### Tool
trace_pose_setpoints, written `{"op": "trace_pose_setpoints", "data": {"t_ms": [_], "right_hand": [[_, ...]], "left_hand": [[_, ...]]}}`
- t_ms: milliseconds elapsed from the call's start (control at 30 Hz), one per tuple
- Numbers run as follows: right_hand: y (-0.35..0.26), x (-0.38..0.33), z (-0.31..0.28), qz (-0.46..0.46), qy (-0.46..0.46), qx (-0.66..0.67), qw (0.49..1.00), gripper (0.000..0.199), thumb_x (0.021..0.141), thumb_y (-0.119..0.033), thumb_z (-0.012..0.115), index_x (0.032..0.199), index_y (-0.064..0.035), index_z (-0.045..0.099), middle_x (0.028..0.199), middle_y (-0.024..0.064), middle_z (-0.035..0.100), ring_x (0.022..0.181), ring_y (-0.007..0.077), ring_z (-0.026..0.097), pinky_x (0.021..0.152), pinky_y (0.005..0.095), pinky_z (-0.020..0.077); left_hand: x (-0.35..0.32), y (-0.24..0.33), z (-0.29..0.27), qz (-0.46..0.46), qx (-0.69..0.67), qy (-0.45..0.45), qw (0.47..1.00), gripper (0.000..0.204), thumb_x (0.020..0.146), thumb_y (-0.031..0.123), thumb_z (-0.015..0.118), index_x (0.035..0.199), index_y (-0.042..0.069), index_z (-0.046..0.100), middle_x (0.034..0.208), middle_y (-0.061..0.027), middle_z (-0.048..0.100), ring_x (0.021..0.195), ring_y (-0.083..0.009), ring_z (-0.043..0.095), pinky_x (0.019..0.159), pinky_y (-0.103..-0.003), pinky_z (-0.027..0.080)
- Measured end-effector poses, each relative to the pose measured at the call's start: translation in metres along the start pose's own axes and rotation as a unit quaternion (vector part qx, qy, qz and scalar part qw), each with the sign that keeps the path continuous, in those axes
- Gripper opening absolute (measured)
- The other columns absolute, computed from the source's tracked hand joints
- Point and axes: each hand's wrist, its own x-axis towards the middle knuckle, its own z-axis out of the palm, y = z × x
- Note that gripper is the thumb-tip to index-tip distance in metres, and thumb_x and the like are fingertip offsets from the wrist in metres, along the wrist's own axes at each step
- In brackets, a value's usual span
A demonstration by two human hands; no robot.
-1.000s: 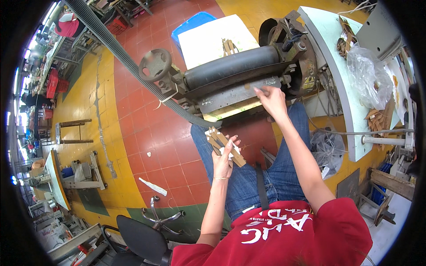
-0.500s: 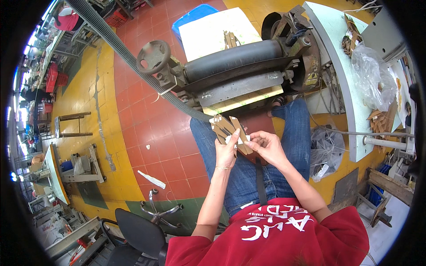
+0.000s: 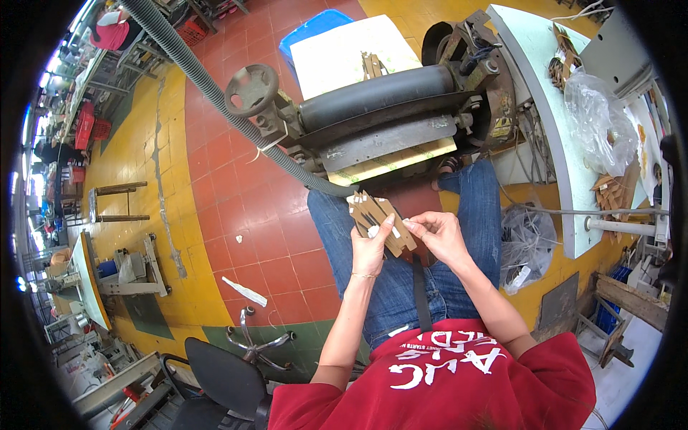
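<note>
My left hand (image 3: 368,249) is closed round a fanned bundle of brown strips (image 3: 387,231) with pointed ends, held above my lap. Small white patches show on several strips, and dark gaps part some of them. Its thumb presses on the face of the bundle. Close by the bundle's right side, my right hand (image 3: 443,238) pinches a small white piece (image 3: 408,223) between thumb and fingers. That piece is mostly covered by the fingertips, and I cannot tell whether it touches the strips.
Ahead stands a roller machine (image 3: 380,94) with a handwheel (image 3: 251,90) and a grey hose (image 3: 193,68). More brown strips (image 3: 372,66) lie on the white board (image 3: 326,57) behind it. At right, a pale table (image 3: 534,72) bears plastic bags (image 3: 600,115) and strips. An office chair (image 3: 226,373) is behind left.
The bundle has shifted slightly right and down with my left hand. My right fingers have moved a little right, and less of the white piece shows between the hands.
</note>
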Motion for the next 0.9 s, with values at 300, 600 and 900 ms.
{"op": "trace_pose_setpoints", "data": {"t_ms": [300, 600, 900], "right_hand": [[0.005, 0.001, 0.002, 0.0, -0.027, 0.045, 0.999, 0.016, 0.083, -0.014, 0.069, 0.089, 0.0006, 0.071, 0.071, 0.0049, 0.069, 0.064, 0.0068, 0.061, 0.058, 0.0226, 0.0487], [0.003, -0.004, 0.002, -0.003, -0.018, 0.108, 0.994, 0.017, 0.085, -0.014, 0.067, 0.092, 0.0013, 0.069, 0.078, 0.0051, 0.069, 0.07, 0.0072, 0.061, 0.064, 0.0227, 0.0495], [0.005, 0.007, 0.0, -0.001, -0.025, 0.158, 0.987, 0.017, 0.086, -0.015, 0.067, 0.094, -0.0001, 0.068, 0.079, -0.0004, 0.067, 0.068, 0.0029, 0.056, 0.063, 0.0182, 0.0445]], "left_hand": [[-0.002, -0.003, 0.0, -0.018, -0.005, 0.016, 1.0, 0.021, 0.082, 0.007, 0.07, 0.1, 0.002, 0.061, 0.092, -0.0024, 0.064, 0.079, -0.0092, 0.061, 0.07, -0.025, 0.051], [-0.002, -0.003, 0.0, -0.002, 0.025, -0.029, 0.999, 0.021, 0.081, 0.007, 0.071, 0.098, 0.001, 0.06, 0.09, -0.0029, 0.065, 0.078, -0.0097, 0.061, 0.071, -0.025, 0.051], [0.005, -0.007, -0.001, -0.038, -0.06, 0.035, 0.997, 0.023, 0.084, 0.008, 0.068, 0.103, 0.0, 0.057, 0.091, -0.0077, 0.065, 0.078, -0.014, 0.064, 0.069, -0.027, 0.054]]}}
